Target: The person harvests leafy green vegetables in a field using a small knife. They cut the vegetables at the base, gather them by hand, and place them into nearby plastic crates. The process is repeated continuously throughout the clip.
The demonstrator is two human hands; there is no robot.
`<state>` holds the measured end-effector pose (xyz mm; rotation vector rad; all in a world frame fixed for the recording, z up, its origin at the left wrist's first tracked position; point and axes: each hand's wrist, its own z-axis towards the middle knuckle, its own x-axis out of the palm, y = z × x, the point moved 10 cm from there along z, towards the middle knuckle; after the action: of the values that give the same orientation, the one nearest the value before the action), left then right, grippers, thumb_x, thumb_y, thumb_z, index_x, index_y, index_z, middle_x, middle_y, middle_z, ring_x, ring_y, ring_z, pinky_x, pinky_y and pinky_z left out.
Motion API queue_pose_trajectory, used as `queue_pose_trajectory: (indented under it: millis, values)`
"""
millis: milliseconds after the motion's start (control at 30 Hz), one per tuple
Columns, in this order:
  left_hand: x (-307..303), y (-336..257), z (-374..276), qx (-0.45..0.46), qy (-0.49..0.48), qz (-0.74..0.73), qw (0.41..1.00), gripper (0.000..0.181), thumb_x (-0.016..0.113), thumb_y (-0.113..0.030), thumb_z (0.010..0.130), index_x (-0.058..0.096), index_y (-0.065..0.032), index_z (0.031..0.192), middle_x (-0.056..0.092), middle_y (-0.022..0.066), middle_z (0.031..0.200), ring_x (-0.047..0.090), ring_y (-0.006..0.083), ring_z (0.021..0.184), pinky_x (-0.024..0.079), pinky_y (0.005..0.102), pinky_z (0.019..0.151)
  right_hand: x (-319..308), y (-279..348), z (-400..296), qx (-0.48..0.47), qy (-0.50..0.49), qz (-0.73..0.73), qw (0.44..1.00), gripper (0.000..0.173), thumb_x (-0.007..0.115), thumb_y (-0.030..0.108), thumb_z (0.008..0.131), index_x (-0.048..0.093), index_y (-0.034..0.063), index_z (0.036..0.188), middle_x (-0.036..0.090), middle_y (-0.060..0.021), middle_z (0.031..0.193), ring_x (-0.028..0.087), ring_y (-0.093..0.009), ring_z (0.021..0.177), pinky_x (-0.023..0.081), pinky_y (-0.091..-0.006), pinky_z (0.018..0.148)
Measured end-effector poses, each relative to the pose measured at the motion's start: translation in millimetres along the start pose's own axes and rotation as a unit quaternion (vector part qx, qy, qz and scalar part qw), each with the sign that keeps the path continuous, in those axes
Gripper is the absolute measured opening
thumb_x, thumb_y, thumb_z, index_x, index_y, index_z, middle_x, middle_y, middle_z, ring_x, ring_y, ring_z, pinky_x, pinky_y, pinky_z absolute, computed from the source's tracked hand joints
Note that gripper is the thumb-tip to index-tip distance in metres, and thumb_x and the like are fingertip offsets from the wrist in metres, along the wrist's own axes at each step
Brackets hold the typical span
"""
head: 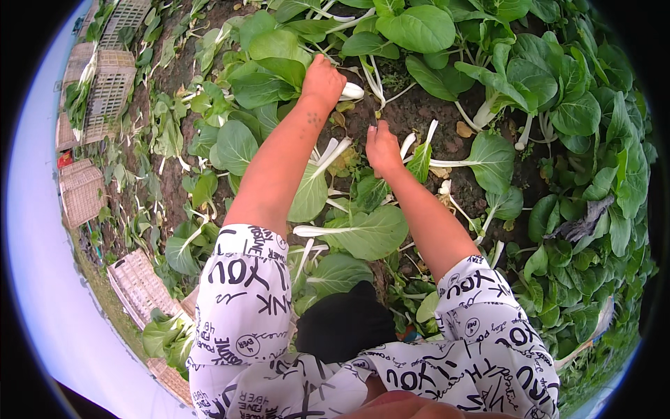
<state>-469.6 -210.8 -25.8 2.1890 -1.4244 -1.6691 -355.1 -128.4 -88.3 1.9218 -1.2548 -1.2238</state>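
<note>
My left hand (323, 79) is closed around a head of bok choy (280, 70), just above its base. The plant lies sideways, with broad green leaves to the left and its white, trimmed-looking butt (352, 92) poking out to the right. Lower and to the right, my right hand (384, 149) grips what looks like a small knife; only a thin dark bit of blade (374, 119) shows above the fingers, and the handle is mostly hidden. Bare soil and a loose white stalk (376, 86) lie close to the blade.
Dense rooted bok choy (528, 84) grows along the right. Cut leaves (361, 233) litter the soil beneath my arms. On the left stand several woven crates (112, 84), one with greens (84, 91) on it. A grey withered leaf (581, 220) rests on the right-hand plants.
</note>
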Motion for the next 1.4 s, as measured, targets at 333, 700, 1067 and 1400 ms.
queue_pose_trajectory:
  millis: [333, 700, 1067, 1400]
  values:
    - [-25, 30, -55, -0.048, -0.077, -0.029, 0.995, 0.009, 0.057, -0.013, 0.072, 0.066, -0.0122, 0.075, 0.059, 0.0032, 0.082, 0.055, 0.0181, 0.086, 0.041, 0.0304, 0.072, 3, -7, -29, 0.059, 0.044, 0.081, 0.994, 0.026, 0.037, 0.022, 0.094, 0.042, -0.0032, 0.095, 0.058, -0.0235, 0.07, 0.059, -0.038, 0.06, 0.048, -0.0451, 0.059]
    - [-59, -38, -10, 0.173, -0.108, 0.079, 0.976, 0.013, 0.06, -0.016, 0.073, 0.071, -0.0161, 0.079, 0.033, -0.0003, 0.142, 0.032, 0.0185, 0.128, 0.042, 0.0269, 0.073, -22, -24, -24, 0.067, -0.03, 0.116, 0.991, 0.026, 0.037, 0.022, 0.095, 0.042, -0.0024, 0.091, 0.056, -0.019, 0.06, 0.057, -0.032, 0.045, 0.048, -0.0419, 0.049]
    - [-20, -54, 19, 0.193, -0.051, 0.068, 0.977, 0.011, 0.058, -0.015, 0.073, 0.069, -0.0156, 0.074, 0.059, -0.0008, 0.095, 0.053, 0.0155, 0.1, 0.042, 0.0272, 0.073, -21, -37, -22, 0.056, -0.045, 0.118, 0.99, 0.027, 0.038, 0.022, 0.094, 0.042, -0.0039, 0.092, 0.057, -0.0252, 0.067, 0.059, -0.039, 0.057, 0.047, -0.0471, 0.058]
    - [-42, -71, -31, 0.21, -0.09, 0.068, 0.971, 0.008, 0.059, -0.014, 0.068, 0.067, -0.0147, 0.069, 0.06, 0.0016, 0.076, 0.06, 0.0156, 0.078, 0.042, 0.0287, 0.066, -8, -36, -28, 0.056, -0.016, 0.113, 0.992, 0.025, 0.037, 0.023, 0.095, 0.04, -0.0018, 0.092, 0.051, -0.0117, 0.062, 0.053, -0.021, 0.047, 0.043, -0.0366, 0.039]
